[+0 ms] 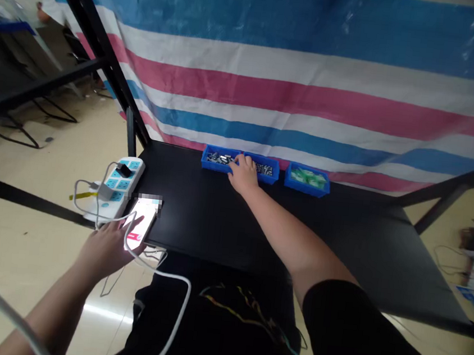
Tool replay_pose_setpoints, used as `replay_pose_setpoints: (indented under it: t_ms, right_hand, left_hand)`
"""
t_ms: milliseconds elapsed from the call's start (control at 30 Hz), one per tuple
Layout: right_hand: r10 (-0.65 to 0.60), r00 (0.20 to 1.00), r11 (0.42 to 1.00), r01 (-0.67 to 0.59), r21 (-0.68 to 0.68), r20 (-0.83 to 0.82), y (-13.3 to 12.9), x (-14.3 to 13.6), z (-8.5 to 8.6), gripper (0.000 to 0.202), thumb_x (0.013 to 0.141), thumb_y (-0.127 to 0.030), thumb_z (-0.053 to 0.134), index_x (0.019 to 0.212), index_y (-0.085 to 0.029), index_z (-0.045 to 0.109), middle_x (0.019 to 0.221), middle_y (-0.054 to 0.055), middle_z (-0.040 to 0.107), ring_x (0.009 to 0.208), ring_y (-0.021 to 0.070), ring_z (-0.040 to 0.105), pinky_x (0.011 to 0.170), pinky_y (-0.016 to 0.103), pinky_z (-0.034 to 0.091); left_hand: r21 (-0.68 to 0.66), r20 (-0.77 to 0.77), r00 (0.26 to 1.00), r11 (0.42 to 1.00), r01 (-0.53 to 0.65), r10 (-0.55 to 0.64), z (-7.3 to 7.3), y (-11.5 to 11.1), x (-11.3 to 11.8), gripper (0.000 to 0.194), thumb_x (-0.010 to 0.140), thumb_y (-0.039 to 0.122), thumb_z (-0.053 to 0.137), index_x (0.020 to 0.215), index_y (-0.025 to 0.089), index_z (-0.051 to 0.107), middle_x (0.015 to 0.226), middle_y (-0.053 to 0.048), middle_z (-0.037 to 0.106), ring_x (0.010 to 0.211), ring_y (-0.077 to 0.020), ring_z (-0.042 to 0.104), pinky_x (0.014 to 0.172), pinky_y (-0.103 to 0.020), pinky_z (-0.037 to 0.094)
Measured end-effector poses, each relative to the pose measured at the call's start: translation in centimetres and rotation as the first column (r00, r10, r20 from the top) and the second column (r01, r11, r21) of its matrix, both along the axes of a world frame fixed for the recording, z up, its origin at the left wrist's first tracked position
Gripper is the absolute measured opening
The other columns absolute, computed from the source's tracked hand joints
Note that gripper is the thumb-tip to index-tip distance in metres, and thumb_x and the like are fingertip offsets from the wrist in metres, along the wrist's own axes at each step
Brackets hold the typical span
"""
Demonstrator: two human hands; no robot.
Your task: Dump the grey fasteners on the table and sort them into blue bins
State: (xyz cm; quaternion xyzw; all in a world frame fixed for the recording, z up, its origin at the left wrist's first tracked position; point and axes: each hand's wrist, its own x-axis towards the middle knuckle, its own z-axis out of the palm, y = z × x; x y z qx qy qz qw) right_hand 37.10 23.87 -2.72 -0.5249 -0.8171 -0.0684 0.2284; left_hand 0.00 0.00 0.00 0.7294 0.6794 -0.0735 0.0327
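My left hand (104, 251) is at a lit phone (143, 219) lying by the table's left front edge. One finger stretches over its screen, and the thumb is by its lower end. My right hand (244, 174) reaches across to the back of the table, over the walls where two blue bins meet. Its thumb and forefinger bend together at the right end of the left bin (208, 165); anything between them is too small to make out. Small metal parts (223, 158) fill that bin. More metal pieces (265, 170) lie in the middle bin (274, 177), partly hidden by my hand.
A third blue bin (308, 189) holds green-and-white packets (308, 177). A white power strip (134, 173) with plugs stands at the left edge. A white cable (184, 302) loops across my lap and over the phone. Striped sheeting (291, 98) hangs behind the black table (215, 220).
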Motion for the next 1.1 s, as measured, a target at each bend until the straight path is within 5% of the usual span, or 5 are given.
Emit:
replay_pose_setpoints:
  t_ms: [133, 400, 767, 967, 1100]
  right_hand:
    - [0.086, 0.996, 0.996, -0.086, -0.001, 0.028, -0.6, -0.8, -0.2, 0.02, 0.093, -0.023, 0.062, 0.109, -0.022, 0.075, 0.121, 0.014, 0.055, 0.113, 0.0345, 0.044, 0.093, 0.052, 0.043]
    - [0.171, 0.98, 0.984, -0.175, -0.03, -0.097, -6.4, -0.1, -1.2, 0.02, 0.094, -0.027, 0.064, 0.111, -0.022, 0.074, 0.115, 0.011, 0.064, 0.108, 0.0319, 0.047, 0.096, 0.048, 0.045]
    - [0.222, 0.942, 0.973, -0.23, -0.001, -0.253, -13.0, 6.8, -1.3, 0.009, 0.091, -0.023, 0.066, 0.099, -0.022, 0.069, 0.105, 0.009, 0.065, 0.101, 0.0281, 0.054, 0.092, 0.046, 0.05]
    - [0.112, 0.954, 0.993, -0.116, 0.002, -0.277, -15.3, 10.9, -2.0, 0.011, 0.087, -0.02, 0.067, 0.098, -0.023, 0.068, 0.104, 0.008, 0.064, 0.097, 0.0271, 0.057, 0.087, 0.045, 0.051]
    - [0.047, 0.953, 0.999, -0.041, 0.024, -0.301, -15.7, 12.9, -2.8, 0.012, 0.085, -0.021, 0.067, 0.097, -0.022, 0.068, 0.104, 0.008, 0.062, 0.094, 0.0267, 0.058, 0.086, 0.046, 0.052]
  left_hand:
    - [0.037, 0.012, 1.0, 0.999, 0.016, -0.017, -0.6, -0.5, 0.0, 0.085, 0.084, 0.053, 0.059, 0.159, 0.02, 0.039, 0.151, -0.024, 0.05, 0.134, -0.0464, 0.052, 0.103, -0.057, 0.046]
    - [0.153, 0.038, 0.995, 0.985, 0.081, -0.088, -2.0, -1.2, -0.5, 0.085, 0.087, 0.051, 0.058, 0.161, 0.019, 0.032, 0.148, -0.025, 0.047, 0.136, -0.0456, 0.047, 0.105, -0.056, 0.044]
    - [0.12, 0.046, 0.998, 0.992, -0.043, 0.037, -1.7, -1.2, 0.9, 0.078, 0.078, 0.058, 0.066, 0.146, 0.025, 0.05, 0.149, -0.022, 0.043, 0.134, -0.0493, 0.046, 0.101, -0.06, 0.046]
    - [0.102, -0.002, 1.0, 0.994, -0.026, 0.026, -1.5, -1.2, 0.5, 0.081, 0.081, 0.061, 0.06, 0.146, 0.013, 0.048, 0.147, -0.026, 0.045, 0.131, -0.0492, 0.048, 0.104, -0.059, 0.044]
    - [0.098, 0.017, 1.0, 0.995, -0.015, 0.014, -1.5, -2.2, 0.0, 0.074, 0.084, 0.058, 0.059, 0.145, 0.018, 0.049, 0.152, -0.023, 0.044, 0.134, -0.0477, 0.047, 0.105, -0.06, 0.043]
